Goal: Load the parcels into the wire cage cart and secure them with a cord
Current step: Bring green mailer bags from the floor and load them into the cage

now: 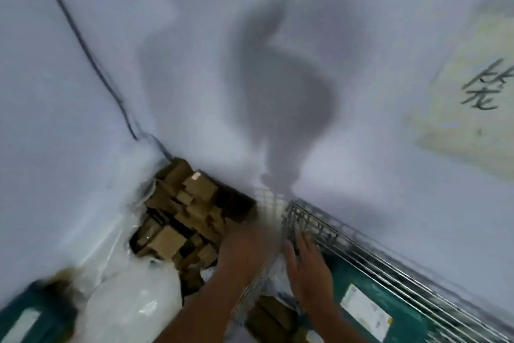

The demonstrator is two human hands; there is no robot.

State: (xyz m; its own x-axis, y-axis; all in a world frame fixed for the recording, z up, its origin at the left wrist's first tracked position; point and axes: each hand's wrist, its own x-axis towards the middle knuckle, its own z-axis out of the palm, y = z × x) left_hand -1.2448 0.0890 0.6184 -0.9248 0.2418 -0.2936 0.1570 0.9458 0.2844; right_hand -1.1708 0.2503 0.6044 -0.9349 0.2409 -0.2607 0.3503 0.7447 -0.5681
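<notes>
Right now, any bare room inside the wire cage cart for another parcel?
Little shows. The silver wire cage cart holds a teal parcel under the right hand; only its far corner looks bare. Brown cardboard boxes crowd the left.

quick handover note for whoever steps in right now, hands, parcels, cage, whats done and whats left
Left hand: badly blurred, reaching over the pile of brown cardboard parcels; cannot tell whether it holds one.
Right hand: open, fingers straight, against the silver wire cage cart, holding nothing.
Parcels: the brown pile sits left of the cage beside clear plastic wrap. A teal box with a white label lies by the cage's mesh wall; whether it is inside is unclear.
Done: hard to judge.
Left: load the brown pile, then tie the load down. No cord in view.
</notes>
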